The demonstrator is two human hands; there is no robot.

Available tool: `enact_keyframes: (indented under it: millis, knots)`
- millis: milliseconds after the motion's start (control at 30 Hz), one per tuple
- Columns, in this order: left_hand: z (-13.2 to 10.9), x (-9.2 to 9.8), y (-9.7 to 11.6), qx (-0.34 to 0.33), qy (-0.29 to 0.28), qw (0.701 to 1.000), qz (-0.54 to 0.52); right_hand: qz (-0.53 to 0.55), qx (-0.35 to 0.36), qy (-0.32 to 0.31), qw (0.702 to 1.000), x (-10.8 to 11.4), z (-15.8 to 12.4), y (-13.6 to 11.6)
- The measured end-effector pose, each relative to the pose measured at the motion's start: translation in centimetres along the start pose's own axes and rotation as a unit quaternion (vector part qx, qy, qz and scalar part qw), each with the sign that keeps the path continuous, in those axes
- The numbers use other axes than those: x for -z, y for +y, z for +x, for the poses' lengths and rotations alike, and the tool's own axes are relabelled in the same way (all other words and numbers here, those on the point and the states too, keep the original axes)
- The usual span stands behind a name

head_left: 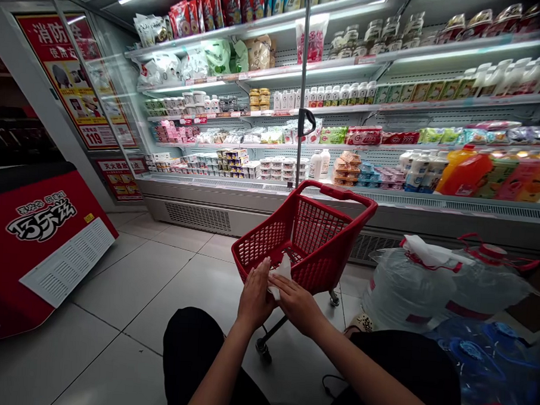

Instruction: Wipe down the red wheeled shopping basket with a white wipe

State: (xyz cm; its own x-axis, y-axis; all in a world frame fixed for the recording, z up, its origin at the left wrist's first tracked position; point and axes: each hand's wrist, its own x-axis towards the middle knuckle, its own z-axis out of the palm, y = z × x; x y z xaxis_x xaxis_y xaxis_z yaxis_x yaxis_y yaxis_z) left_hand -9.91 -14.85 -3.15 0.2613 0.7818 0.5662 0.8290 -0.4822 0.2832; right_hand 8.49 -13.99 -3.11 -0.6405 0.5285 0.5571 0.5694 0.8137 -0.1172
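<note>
Both my hands meet in front of a small red shopping cart (pixel 313 234) on the tiled floor. My left hand (pixel 254 297) and my right hand (pixel 298 304) hold a white tissue or wipe (pixel 281 276) between them, fingers closed around it, just at the cart's near rim. My knees in black trousers show below.
An open chilled shelf unit (pixel 345 110) with yoghurt, drinks and packets runs across the back. A thin metal pole (pixel 302 84) rises from the cart. Large water bottles (pixel 409 286) lie at my right. A red freezer cabinet (pixel 35 240) stands at left.
</note>
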Motion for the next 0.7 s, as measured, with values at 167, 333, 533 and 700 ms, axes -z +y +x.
enact_keyframes:
  millis: [167,333,533,700]
  knots:
    - [-0.8,0.5,-0.8,-0.032,-0.007,0.999,-0.012,-0.01,-0.043,0.039,0.998,2.4,-1.6,5.2]
    - [-0.7,0.0,-0.9,-0.011,0.015,0.999,-0.049,-0.03,-0.096,0.058,0.993,2.9,-1.6,5.9]
    - [-0.7,-0.3,-1.0,0.058,0.024,0.986,-0.153,-0.019,-0.004,0.017,1.0,-1.2,0.5,-1.9]
    - [-0.9,0.5,-1.0,0.113,0.013,0.974,-0.197,-0.004,0.018,0.001,1.0,-0.6,0.1,-1.4]
